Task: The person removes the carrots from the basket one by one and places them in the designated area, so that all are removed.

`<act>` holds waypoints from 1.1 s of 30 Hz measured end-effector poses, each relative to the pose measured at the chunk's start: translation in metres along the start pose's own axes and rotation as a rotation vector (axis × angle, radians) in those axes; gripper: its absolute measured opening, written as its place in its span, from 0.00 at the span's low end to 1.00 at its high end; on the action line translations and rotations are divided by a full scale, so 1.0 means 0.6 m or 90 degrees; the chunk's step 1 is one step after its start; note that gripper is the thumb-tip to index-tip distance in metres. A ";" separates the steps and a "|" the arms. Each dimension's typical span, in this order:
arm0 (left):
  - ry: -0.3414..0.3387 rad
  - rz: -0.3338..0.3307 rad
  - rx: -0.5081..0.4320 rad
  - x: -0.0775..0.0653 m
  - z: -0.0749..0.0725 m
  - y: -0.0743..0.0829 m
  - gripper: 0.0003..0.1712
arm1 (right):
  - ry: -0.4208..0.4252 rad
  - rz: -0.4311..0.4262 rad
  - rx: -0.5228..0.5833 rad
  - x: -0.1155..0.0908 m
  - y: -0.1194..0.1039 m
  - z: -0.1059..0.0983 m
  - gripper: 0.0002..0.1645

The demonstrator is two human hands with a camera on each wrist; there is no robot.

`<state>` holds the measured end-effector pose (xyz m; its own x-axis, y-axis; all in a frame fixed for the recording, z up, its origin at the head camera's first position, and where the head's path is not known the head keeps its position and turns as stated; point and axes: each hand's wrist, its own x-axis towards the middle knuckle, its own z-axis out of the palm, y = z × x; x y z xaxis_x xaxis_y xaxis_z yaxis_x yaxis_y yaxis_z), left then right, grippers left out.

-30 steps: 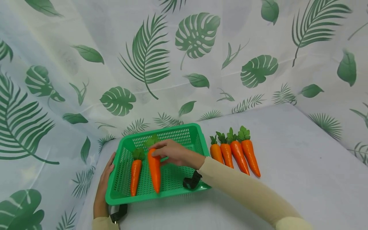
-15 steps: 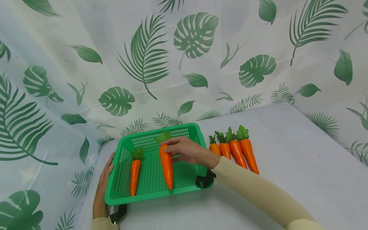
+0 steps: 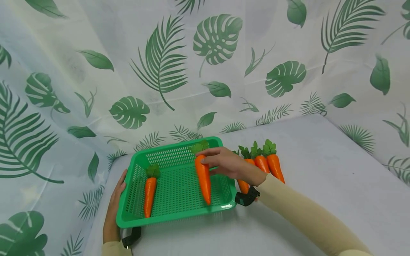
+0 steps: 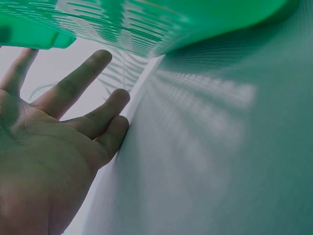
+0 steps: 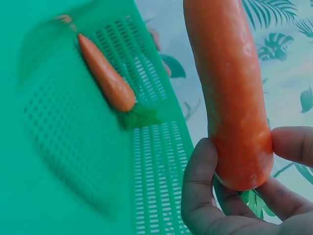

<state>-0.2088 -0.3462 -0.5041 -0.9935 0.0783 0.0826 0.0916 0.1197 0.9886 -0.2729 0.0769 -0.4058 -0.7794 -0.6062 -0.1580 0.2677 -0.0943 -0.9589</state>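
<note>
My right hand (image 3: 227,163) pinches an orange carrot (image 3: 203,177) near its leafy top, holding it over the right part of the green plastic basket (image 3: 166,217). Up close in the right wrist view, thumb and fingers grip the thick end of this carrot (image 5: 230,98). Another carrot (image 3: 150,195) lies along the basket's left side, leaves toward the back. At the basket's left outer wall rests my left hand (image 3: 116,199). Its fingers (image 4: 73,85) are extended beneath the basket's rim in the left wrist view, with the little finger by the tabletop.
Right of the basket, several carrots (image 3: 274,167) lie side by side on the white table (image 3: 326,170), partly hidden by my right hand and wrist. A leaf-printed cloth (image 3: 179,117) hangs behind and at the sides. Black straps (image 3: 247,196) circle both wrists.
My right hand has carried the held carrot rightward across the basket, from beside the lying carrot to the basket's right part. The left hand and basket stay in place.
</note>
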 end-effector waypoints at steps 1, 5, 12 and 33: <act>0.005 0.001 0.002 0.000 0.001 0.001 0.37 | 0.003 -0.002 0.001 -0.003 -0.001 -0.004 0.30; 0.019 -0.015 0.016 0.000 0.006 0.003 0.37 | 0.014 -0.007 -0.004 -0.015 -0.004 -0.021 0.31; 0.019 -0.015 0.004 0.004 0.012 0.006 0.38 | 0.044 -0.011 -0.024 -0.045 -0.015 -0.056 0.31; 0.005 0.009 -0.011 0.000 0.003 -0.004 0.37 | 0.074 -0.009 -0.081 -0.120 -0.003 -0.144 0.32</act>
<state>-0.2092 -0.3449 -0.5066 -0.9926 0.0725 0.0972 0.1043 0.1021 0.9893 -0.2660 0.1890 -0.4127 -0.8451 -0.5090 -0.1634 0.1884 0.0024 -0.9821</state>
